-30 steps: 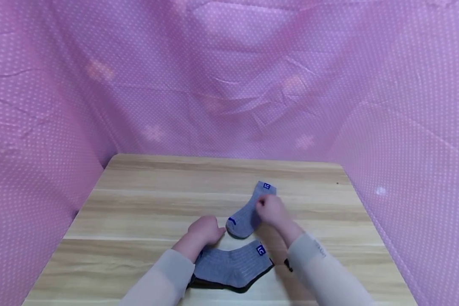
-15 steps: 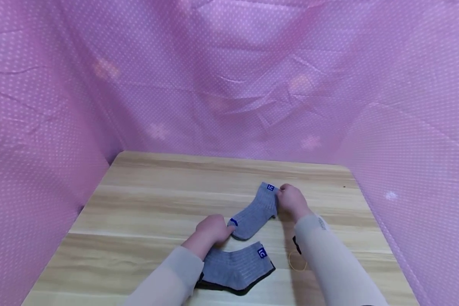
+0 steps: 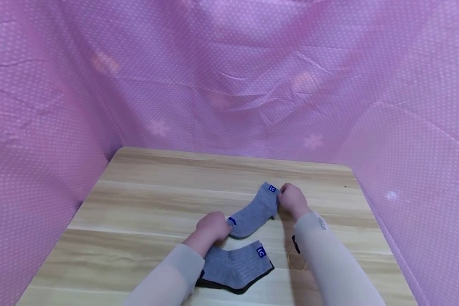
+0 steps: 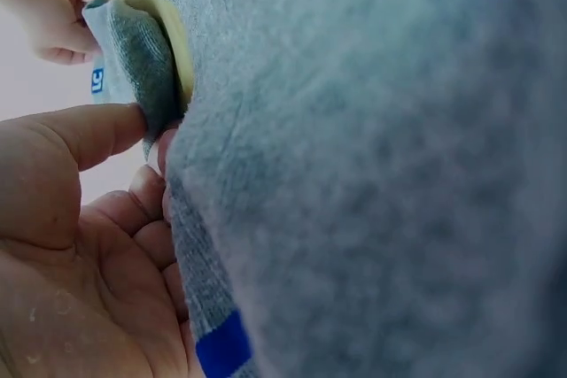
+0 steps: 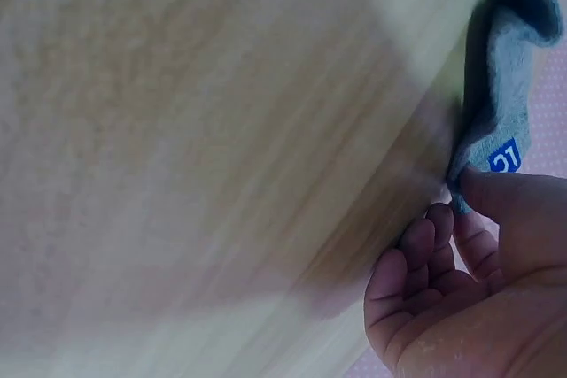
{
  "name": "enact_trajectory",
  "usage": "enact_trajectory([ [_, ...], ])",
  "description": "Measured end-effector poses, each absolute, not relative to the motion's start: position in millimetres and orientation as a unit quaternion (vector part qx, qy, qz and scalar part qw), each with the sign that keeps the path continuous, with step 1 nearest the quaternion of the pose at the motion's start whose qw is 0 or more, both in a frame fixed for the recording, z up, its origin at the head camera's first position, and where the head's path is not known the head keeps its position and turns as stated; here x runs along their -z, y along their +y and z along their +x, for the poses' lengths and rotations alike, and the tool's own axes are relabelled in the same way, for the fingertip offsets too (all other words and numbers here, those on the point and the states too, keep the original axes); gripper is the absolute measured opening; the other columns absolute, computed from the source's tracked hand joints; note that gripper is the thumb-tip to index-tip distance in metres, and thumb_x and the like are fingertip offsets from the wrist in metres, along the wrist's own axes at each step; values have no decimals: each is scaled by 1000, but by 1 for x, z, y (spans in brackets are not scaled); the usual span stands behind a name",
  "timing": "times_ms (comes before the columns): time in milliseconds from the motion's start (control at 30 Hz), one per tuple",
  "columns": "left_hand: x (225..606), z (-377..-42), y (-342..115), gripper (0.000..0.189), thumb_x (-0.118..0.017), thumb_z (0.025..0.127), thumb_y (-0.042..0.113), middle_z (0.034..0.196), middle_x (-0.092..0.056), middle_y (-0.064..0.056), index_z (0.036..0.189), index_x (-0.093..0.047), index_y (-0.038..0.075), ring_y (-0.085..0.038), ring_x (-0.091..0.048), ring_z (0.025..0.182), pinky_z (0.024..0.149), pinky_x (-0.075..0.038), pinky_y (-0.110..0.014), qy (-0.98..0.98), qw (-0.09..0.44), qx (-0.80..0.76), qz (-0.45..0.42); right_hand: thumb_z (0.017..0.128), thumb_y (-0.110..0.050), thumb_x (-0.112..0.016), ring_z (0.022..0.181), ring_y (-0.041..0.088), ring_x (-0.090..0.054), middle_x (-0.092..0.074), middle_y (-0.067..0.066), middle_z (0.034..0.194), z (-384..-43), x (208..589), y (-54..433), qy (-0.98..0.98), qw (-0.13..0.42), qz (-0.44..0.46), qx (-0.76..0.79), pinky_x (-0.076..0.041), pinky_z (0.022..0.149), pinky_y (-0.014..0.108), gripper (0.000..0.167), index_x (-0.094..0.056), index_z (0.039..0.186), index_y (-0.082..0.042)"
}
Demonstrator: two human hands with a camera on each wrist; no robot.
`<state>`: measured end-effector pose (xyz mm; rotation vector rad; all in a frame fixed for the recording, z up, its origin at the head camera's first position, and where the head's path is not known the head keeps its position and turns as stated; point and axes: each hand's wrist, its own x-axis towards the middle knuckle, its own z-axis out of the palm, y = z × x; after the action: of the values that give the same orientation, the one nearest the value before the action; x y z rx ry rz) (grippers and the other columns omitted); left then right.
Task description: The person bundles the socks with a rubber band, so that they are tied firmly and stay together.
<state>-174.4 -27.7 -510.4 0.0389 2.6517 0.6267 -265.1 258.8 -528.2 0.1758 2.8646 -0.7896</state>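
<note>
A grey sock with a blue LC label lies slanted across the middle of the table. My left hand pinches its toe end between thumb and fingers, as the left wrist view also shows. At the cuff, my right hand pinches the edge beside the label; in the right wrist view, the right thumb presses the cuff against the fingers. Nearer the front lies another grey sock, on top of a dark sock that shows along its lower edge. My left forearm hides their left end.
A thin yellow rubber band lies by my right sleeve, with a small black item partly under the sleeve. The wood-grain table is enclosed by pink dotted cloth at the back and sides.
My right hand has moved right from over the sock to its cuff edge and pinches it. My left hand has moved slightly right onto the toe and taken hold of it.
</note>
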Motion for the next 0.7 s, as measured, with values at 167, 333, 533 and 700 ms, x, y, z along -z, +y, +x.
enact_trajectory([
  [167,510,-176,-29,22,-65,95,22,81,-60,-7,78,-61,10,-24,-57,70,59,-47,-39,951,203,-233,12,100,-16,-63,87,30,-63,-69,15,97,-260,526,265,955,83,60,277,-53,81,46,17,-65,101,0],
  [333,507,-177,-40,28,-65,96,26,77,-59,-7,73,-58,11,-24,-56,67,56,-44,-38,951,198,-237,3,99,-14,-64,80,26,-61,-67,12,90,-254,521,268,950,84,48,298,-53,74,40,14,-65,93,-1],
  [533,502,-177,-54,36,-64,98,28,70,-55,-6,67,-54,12,-23,-54,62,54,-41,-36,948,201,-248,1,96,-12,-66,70,20,-58,-64,8,79,-245,515,273,942,84,40,323,-49,63,33,14,-68,86,-2],
  [700,508,-177,-63,45,-61,98,27,59,-40,1,59,-42,17,-20,-44,53,50,-34,-34,945,189,-268,8,96,-13,-68,62,17,-53,-58,2,67,-240,512,276,933,98,29,344,-46,61,32,26,-61,71,-7],
])
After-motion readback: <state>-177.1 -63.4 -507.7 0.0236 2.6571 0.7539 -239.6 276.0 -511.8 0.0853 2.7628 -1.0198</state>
